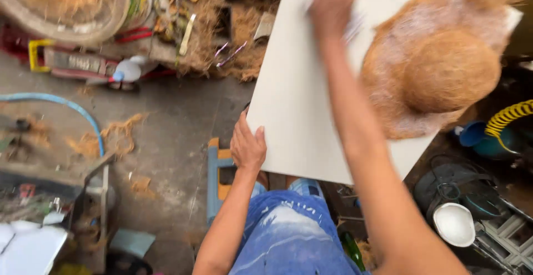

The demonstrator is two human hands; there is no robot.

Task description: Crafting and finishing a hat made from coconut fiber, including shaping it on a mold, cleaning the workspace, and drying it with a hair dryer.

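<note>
A large white flat board (302,92) rests tilted in front of me over my lap. My left hand (247,144) grips its near left edge, thumb on top. My right hand (332,3) reaches far across the board, blurred, fingers pressed on its surface near something thin and pale that I cannot make out. A hat made of brown coconut fibre (438,64) lies on the board's right side, crown up, just right of my right forearm.
Loose brown fibre (116,133) lies on the concrete floor with a blue hose (66,106). A fibre heap (222,42) sits behind the board. A white bowl (454,224), cables and a yellow coiled hose (508,117) are at right. A metal stand (102,197) is at left.
</note>
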